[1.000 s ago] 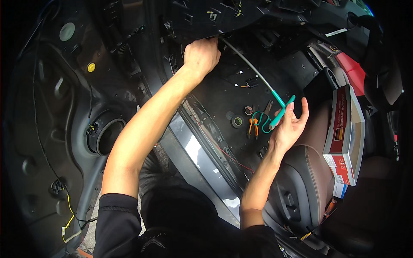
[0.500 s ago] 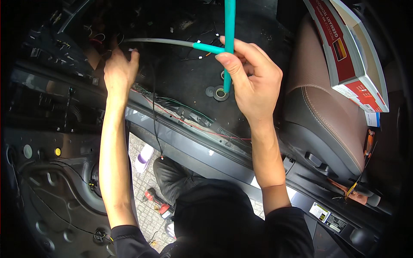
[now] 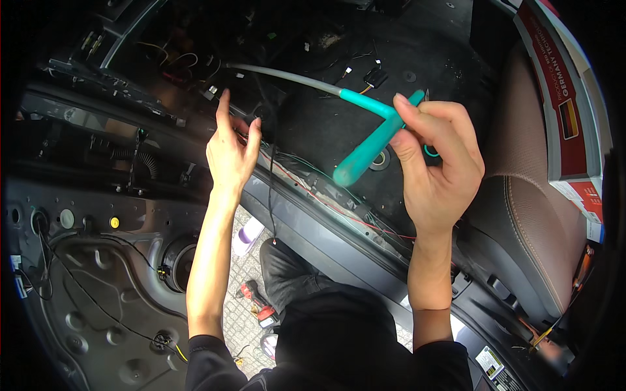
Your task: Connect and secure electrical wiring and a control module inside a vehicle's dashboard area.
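Right fingers pinch a teal T-handle, left fingers spread; white lettering marks a red box

The dark floor of the car carries several loose things. A black plug lies toward its far side, with thin wires running out of it. Nearer, a roll of tape lies flat, partly hidden, and to its right a teal loop shows only in part. Along the floor's near edge, a red wire and a green wire run beside the door sill.

Outside the car is paved ground. A red and black power tool lies on it, between a purple and white object and a round object too unclear to name.
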Tool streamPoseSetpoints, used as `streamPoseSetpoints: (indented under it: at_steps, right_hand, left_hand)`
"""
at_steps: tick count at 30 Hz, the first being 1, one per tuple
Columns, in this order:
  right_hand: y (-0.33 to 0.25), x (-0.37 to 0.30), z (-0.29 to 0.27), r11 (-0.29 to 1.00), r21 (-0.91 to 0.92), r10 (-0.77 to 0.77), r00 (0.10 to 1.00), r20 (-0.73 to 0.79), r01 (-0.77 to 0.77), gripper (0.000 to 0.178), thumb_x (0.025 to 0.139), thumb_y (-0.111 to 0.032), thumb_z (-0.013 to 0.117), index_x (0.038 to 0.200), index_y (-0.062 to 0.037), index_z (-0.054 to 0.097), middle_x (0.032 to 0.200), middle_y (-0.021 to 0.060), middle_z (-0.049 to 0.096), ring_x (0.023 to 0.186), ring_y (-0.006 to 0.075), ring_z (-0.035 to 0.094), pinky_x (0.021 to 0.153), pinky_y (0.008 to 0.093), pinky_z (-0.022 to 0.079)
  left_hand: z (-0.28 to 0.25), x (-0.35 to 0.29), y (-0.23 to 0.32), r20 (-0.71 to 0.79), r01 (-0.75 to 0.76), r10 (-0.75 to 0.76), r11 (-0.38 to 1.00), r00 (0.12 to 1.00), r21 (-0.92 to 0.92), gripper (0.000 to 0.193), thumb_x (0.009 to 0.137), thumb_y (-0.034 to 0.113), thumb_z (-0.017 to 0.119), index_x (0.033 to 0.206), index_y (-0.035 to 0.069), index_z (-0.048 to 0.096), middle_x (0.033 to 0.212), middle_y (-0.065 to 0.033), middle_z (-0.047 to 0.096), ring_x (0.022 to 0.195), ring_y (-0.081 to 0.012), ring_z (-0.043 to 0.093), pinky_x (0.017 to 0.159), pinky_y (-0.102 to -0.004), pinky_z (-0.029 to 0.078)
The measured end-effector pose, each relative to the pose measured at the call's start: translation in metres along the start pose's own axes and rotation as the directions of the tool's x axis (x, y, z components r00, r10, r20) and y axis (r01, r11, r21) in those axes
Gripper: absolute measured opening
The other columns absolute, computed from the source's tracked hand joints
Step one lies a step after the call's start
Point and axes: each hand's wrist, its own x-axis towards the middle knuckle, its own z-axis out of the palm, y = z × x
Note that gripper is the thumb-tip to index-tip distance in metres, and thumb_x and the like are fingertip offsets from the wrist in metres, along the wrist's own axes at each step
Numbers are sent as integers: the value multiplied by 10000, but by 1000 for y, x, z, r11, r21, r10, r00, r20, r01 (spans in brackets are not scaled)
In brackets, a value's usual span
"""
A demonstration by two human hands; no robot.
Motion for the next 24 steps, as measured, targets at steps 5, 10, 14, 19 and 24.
streamPoseSetpoints:
  at_steps: [5, 10, 14, 19, 24]
  right_hand:
    - [-1, -1, 4, 986, 93, 138, 990, 11, -139, 224, 753, -61, 856, 957, -10, 777, 918, 64, 673, 709, 120, 615, 604, 250, 479]
    - [0, -6, 5, 985, 103, 141, 990, 10, -141, 219, 761, -47, 848, 962, -2, 775, 932, 80, 696, 717, 127, 639, 596, 251, 491]
    - [7, -11, 4, 991, 76, 110, 994, 1, -110, 228, 751, -38, 850, 961, 5, 773, 926, 86, 694, 699, 140, 645, 586, 260, 503]
    - [8, -15, 2, 992, -45, 118, 993, -5, -118, 261, 726, -70, 868, 965, -14, 779, 812, 68, 654, 613, 140, 583, 529, 287, 439]
    - [5, -21, 9, 993, -29, 113, 993, -30, -114, 334, 750, -62, 858, 1062, -8, 752, 654, 80, 606, 529, 180, 557, 505, 311, 432]
  left_hand:
    - [-3, 24, 11, 4, 9, -9, 1000, 1000, 4, 905, 929, 207, 715, 1616, 45, 148, 781, -113, 709, 699, -291, 728, 675, -378, 574]
    - [-5, 52, 23, 51, 156, -168, 972, 985, 177, 929, 894, 257, 678, 1611, 34, 130, 761, -173, 712, 767, -381, 725, 755, -463, 573]
    - [-5, 56, 20, 35, 163, -173, 966, 984, 201, 870, 892, 295, 651, 1578, 5, 203, 757, -282, 682, 801, -482, 695, 771, -548, 565]
    - [-5, 60, 19, 19, 139, -146, 967, 989, 213, 909, 895, 304, 667, 1594, 28, 155, 714, -212, 686, 768, -440, 706, 752, -518, 576]
    - [-6, 66, 21, 47, 156, -180, 933, 983, 325, 924, 891, 319, 689, 1550, -105, 200, 787, -206, 709, 798, -400, 715, 761, -468, 567]
